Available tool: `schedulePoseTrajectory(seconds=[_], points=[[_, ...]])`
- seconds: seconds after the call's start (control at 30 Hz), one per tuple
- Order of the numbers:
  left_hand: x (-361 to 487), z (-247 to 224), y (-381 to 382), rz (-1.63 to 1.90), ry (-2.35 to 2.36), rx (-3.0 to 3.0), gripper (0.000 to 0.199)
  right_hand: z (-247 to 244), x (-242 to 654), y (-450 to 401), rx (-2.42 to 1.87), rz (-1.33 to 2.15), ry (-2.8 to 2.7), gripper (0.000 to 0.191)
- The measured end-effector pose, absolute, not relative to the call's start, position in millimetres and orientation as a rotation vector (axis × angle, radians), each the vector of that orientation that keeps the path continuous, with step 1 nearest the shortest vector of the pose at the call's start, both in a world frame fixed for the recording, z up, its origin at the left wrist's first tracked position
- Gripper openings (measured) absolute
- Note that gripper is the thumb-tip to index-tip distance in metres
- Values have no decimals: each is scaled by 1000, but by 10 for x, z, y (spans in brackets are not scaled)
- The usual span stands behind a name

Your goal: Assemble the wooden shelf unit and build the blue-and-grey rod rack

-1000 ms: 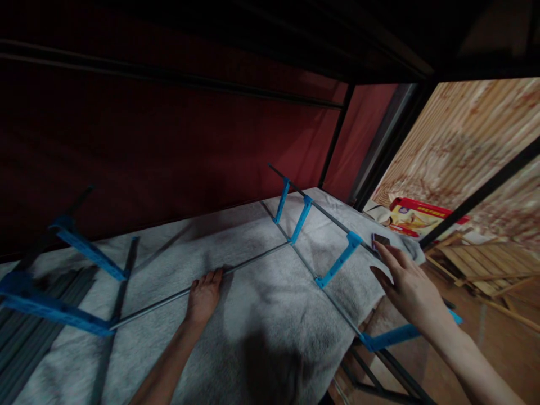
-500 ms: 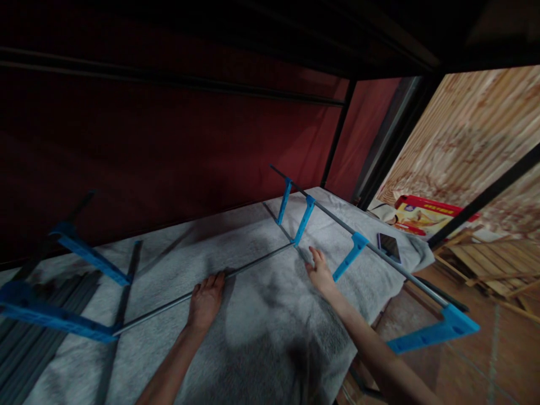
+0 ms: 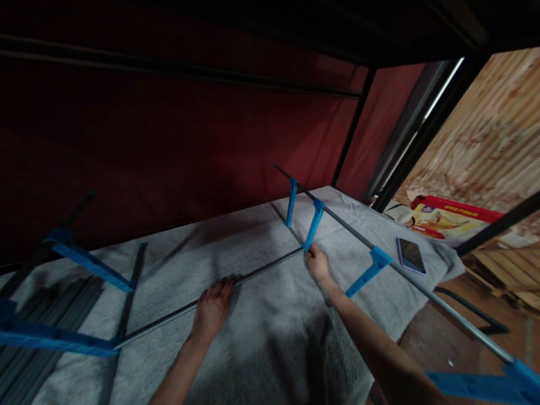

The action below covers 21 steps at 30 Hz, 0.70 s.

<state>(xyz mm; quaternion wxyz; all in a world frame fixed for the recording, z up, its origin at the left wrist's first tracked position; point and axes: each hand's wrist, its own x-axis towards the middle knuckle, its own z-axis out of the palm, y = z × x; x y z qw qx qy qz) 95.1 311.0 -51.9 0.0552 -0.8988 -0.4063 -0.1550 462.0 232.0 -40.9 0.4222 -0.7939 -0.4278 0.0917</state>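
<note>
A thin grey metal rod [image 3: 270, 266] runs across the grey blanket between two frames of dark tubes and blue plastic brackets. My left hand [image 3: 214, 306] is wrapped over the rod near its middle. At the rod's right end, my right hand [image 3: 316, 263] has its fingers closed at the foot of a blue bracket [image 3: 314, 224]; whether they pinch the tube or the bracket is hidden. The rod's left end meets another blue bracket [image 3: 63, 342]. A long tube [image 3: 350, 229] joins the tops of the right-hand brackets.
Several loose grey tubes [image 3: 63, 315] lie at the left on the blanket [image 3: 257, 320]. A phone [image 3: 411, 256] rests near its right edge. Beyond are a red and yellow box [image 3: 455, 216] and wooden slats [image 3: 506, 270]. Dark metal posts [image 3: 356, 126] and a red panel stand behind.
My right hand has moved in to the rod's right end and its fingers have closed. My left hand stays on the rod. The view has shifted slightly.
</note>
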Motion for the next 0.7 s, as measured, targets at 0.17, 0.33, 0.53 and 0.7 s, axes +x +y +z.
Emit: schedulePoseTrajectory(seconds=[0.17,0.33,0.53,0.7], points=[[920,-605,3164,-482,-1245,-2741,45,-395,4599,2351,-2122,184,-1020,40],[929,-602,3149,-464,-1273,-2740,42,-386,4579,2373,-2209,174,-1033,45],[952,-613,3139,-456,-1310,-2751,46,-386,4549,2389,-2274,138,-1042,44],[955,-630,3145,-467,-1298,-2752,46,-338,4575,2395,-2284,151,-1041,41]])
